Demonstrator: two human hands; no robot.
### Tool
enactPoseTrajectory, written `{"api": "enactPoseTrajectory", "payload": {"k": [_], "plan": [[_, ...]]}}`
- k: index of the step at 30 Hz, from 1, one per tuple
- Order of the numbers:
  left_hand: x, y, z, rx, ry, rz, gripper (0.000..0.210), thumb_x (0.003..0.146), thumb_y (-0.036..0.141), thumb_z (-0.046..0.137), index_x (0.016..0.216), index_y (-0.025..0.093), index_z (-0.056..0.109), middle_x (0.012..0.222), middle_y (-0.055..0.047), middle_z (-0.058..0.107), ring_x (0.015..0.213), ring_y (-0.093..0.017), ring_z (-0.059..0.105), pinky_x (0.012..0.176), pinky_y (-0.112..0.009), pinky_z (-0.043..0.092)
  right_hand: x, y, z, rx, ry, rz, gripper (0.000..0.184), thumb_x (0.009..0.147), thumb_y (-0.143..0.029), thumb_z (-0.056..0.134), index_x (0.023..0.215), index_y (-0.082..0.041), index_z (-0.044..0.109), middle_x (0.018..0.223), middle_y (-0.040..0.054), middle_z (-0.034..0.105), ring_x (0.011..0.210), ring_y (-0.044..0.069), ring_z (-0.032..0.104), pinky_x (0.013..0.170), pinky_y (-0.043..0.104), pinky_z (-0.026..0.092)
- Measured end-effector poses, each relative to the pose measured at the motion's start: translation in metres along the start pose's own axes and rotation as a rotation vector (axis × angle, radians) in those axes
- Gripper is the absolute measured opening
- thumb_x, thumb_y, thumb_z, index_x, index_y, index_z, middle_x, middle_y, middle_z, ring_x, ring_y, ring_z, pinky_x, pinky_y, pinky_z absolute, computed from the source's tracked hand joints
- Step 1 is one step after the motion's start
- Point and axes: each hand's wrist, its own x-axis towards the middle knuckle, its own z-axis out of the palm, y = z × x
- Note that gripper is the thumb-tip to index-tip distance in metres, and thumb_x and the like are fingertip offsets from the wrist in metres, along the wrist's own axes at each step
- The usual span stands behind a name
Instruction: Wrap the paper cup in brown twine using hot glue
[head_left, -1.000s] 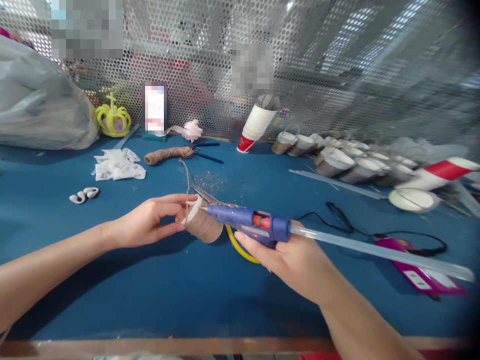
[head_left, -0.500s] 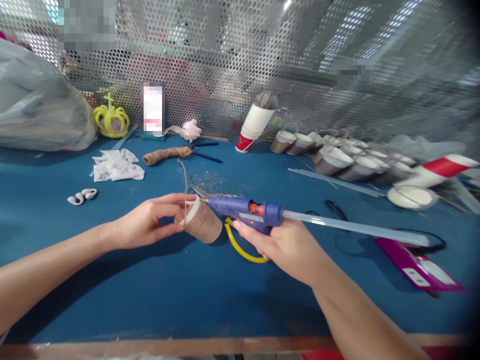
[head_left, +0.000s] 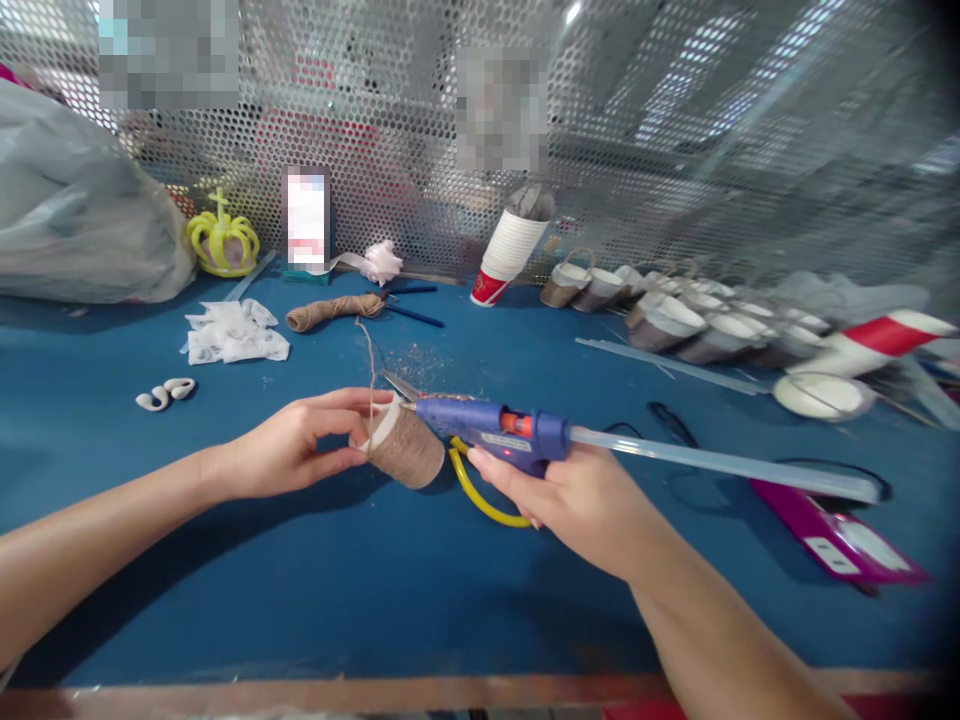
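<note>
My left hand [head_left: 322,435] is closed on the rim of a small paper cup [head_left: 409,448], which is wrapped in brown twine and tilted on its side. A loose strand of twine [head_left: 370,350] runs from the cup back toward a twine skein [head_left: 334,310]. In my right hand [head_left: 559,490] is a blue hot glue gun [head_left: 487,425], its nozzle at the cup's upper rim. A long clear glue stick [head_left: 720,458] sticks out of its back end. Behind and under the gun lie scissors with yellow handles [head_left: 480,495], partly hidden.
Several twine-wrapped cups [head_left: 705,315] stand at the back right, near a leaning stack of paper cups [head_left: 510,255]. White lace [head_left: 236,332], a phone [head_left: 306,220], a yellow crown-shaped piece [head_left: 223,235] and a plastic bag [head_left: 82,200] are at the left. A purple packet [head_left: 840,530] lies right.
The glue gun has shifted very slightly to the right along with my right hand. My left hand and the cup stay nearly in place.
</note>
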Motion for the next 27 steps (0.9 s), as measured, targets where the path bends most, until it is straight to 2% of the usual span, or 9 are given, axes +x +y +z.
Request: {"api": "enactPoseTrajectory", "payload": {"k": [3,7,13,17,23,27], "plan": [[0.000,0.000,0.000,-0.005,0.001,0.002,0.009,0.084,0.018,0.050,0.079,0.014,0.057,0.132,-0.013,0.047,0.122,-0.022,0.045,0.098,-0.034,0.040,-0.002,-0.001,-0.001,-0.016,-0.006,0.013,0.028,0.081,-0.033,0.050,0.055,-0.021,0.052,0.045,-0.0032,0.054,0.051,0.014,0.055,0.052,0.024,0.044],[0.001,0.001,0.001,-0.005,0.005,0.002,0.009,0.084,0.018,0.050,0.080,0.014,0.056,0.131,-0.014,0.047,0.123,-0.022,0.044,0.098,-0.034,0.040,-0.002,-0.002,-0.001,-0.017,0.000,0.007,0.029,0.080,-0.033,0.050,0.053,-0.022,0.051,0.040,-0.0039,0.051,0.046,0.013,0.052,0.046,0.024,0.041],[0.000,0.001,0.000,-0.006,0.004,0.008,0.008,0.084,0.018,0.051,0.080,0.014,0.057,0.131,-0.014,0.047,0.122,-0.021,0.045,0.098,-0.034,0.040,-0.003,-0.003,-0.001,-0.042,0.004,-0.003,0.030,0.079,-0.031,0.052,0.050,-0.023,0.051,0.037,-0.0036,0.048,0.050,0.015,0.057,0.047,0.024,0.041],[0.001,0.001,0.000,-0.012,0.007,0.002,0.008,0.084,0.017,0.051,0.080,0.014,0.057,0.131,-0.014,0.047,0.123,-0.020,0.045,0.098,-0.032,0.040,-0.004,0.002,0.001,-0.144,0.066,-0.091,0.025,0.080,-0.030,0.053,0.056,-0.022,0.057,0.050,-0.0010,0.058,0.059,0.016,0.061,0.053,0.025,0.046],[0.002,0.001,0.001,-0.009,0.018,-0.018,0.009,0.084,0.019,0.051,0.080,0.014,0.057,0.130,-0.014,0.048,0.124,-0.021,0.043,0.098,-0.032,0.040,-0.016,0.011,0.007,-0.229,0.135,-0.267,0.015,0.079,-0.031,0.053,0.081,-0.025,0.067,0.073,0.0027,0.068,0.072,0.021,0.064,0.066,0.031,0.049],[0.002,0.002,0.001,-0.014,0.021,-0.026,0.011,0.085,0.020,0.050,0.078,0.015,0.057,0.130,-0.013,0.050,0.125,-0.021,0.042,0.098,-0.031,0.039,-0.019,0.004,0.009,-0.130,0.098,-0.219,0.010,0.081,-0.028,0.054,0.082,-0.024,0.063,0.074,-0.0007,0.067,0.065,0.015,0.062,0.061,0.024,0.049]]}}
